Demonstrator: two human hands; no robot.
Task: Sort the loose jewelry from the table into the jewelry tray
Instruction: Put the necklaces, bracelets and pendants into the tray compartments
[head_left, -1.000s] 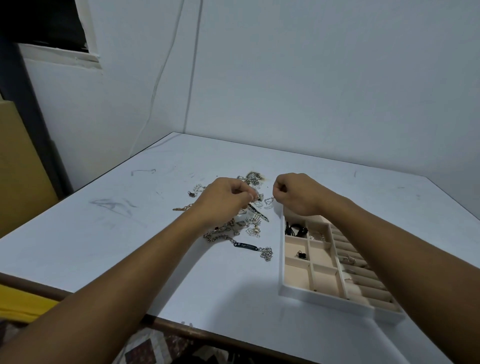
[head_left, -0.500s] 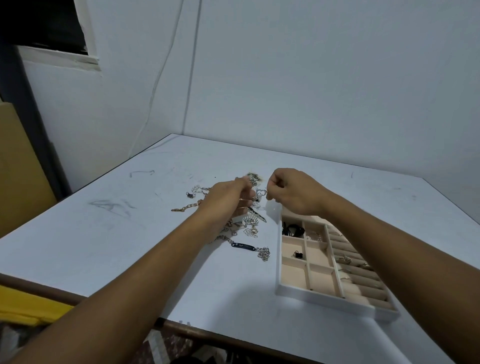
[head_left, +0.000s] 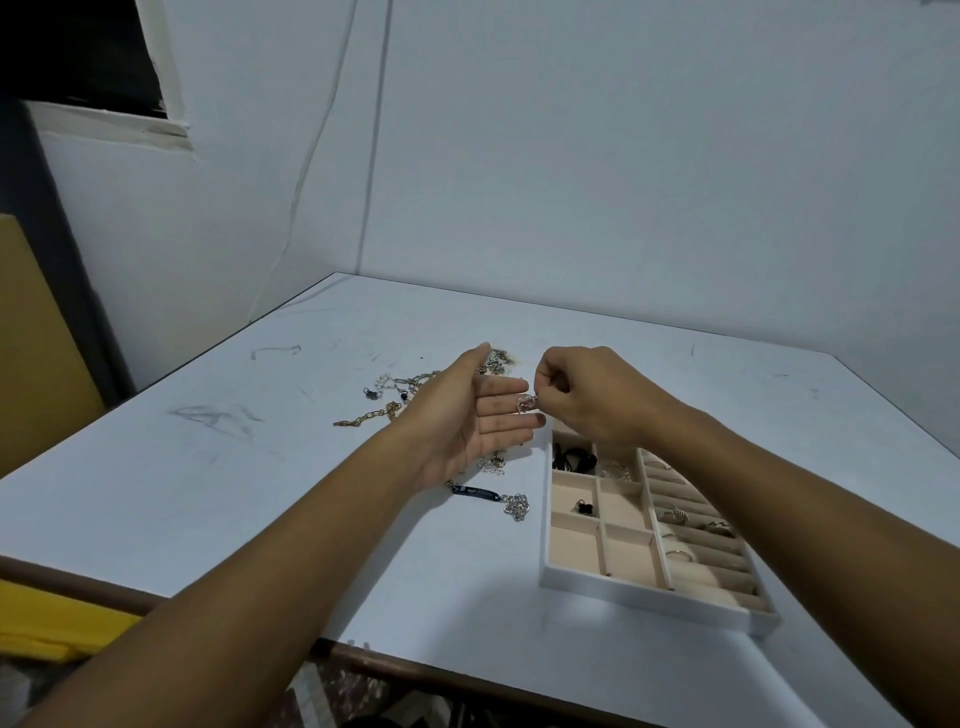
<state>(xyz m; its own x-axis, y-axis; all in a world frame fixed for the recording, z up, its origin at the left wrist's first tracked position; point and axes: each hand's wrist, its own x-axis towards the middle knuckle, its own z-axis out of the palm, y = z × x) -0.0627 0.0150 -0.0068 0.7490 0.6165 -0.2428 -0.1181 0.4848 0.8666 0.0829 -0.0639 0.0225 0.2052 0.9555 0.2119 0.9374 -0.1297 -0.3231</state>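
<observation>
My left hand (head_left: 467, 415) is spread flat, palm facing right, above the pile of loose jewelry (head_left: 415, 387). My right hand (head_left: 582, 392) pinches a small silver piece (head_left: 525, 402) at the left hand's fingertips, just above the tray's far left corner. The white jewelry tray (head_left: 644, 597) with beige compartments lies to the right; it holds black pieces, a clear chain and several rings on its roll slots. A gold chain (head_left: 366, 417) and a bracelet with a dark plate (head_left: 480, 492) lie on the table.
The white table (head_left: 260, 493) has pen scuffs at the left. Its front edge runs close to me, and walls close it in behind and to the left. A yellow object (head_left: 52, 623) sits below the table's left front edge.
Both hands have lifted off the pile. My left hand went from a closed pinch to an open flat palm, and my right hand now holds the small silver piece by the left fingertips.
</observation>
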